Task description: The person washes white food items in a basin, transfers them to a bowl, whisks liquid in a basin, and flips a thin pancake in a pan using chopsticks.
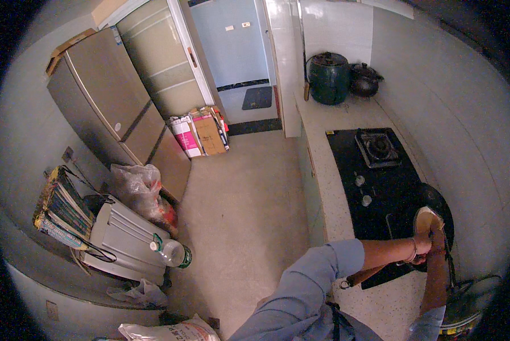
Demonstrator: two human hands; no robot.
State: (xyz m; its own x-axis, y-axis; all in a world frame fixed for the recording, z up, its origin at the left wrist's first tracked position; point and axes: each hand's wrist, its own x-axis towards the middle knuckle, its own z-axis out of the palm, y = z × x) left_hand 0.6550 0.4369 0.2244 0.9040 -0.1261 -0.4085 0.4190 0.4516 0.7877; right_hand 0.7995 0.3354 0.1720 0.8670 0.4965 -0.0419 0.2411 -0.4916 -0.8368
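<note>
Over a dark wok (444, 204) on the near part of the gas hob, a pale, bowl-like dish (422, 221) is tilted. My left hand (424, 245), with a band at its wrist, appears to grip the dish's lower end. My right hand (438, 230) crosses close beside it at the dish's edge; its fingers are hidden, so its grip is unclear. Beneath my left forearm, the wok's brown handle (366, 275) points toward the counter's front edge. Whatever the dish and wok contain cannot be made out.
The black glass hob (348, 170) has a far burner (380, 147) and two knobs. Beyond stand a green lidded pot (329, 79) and a dark pot (364, 81). A cooker-like appliance (468, 302) sits near right. Across the floor are a fridge (110, 89), flattened cardboard (210, 134) and a plastic bottle (174, 253).
</note>
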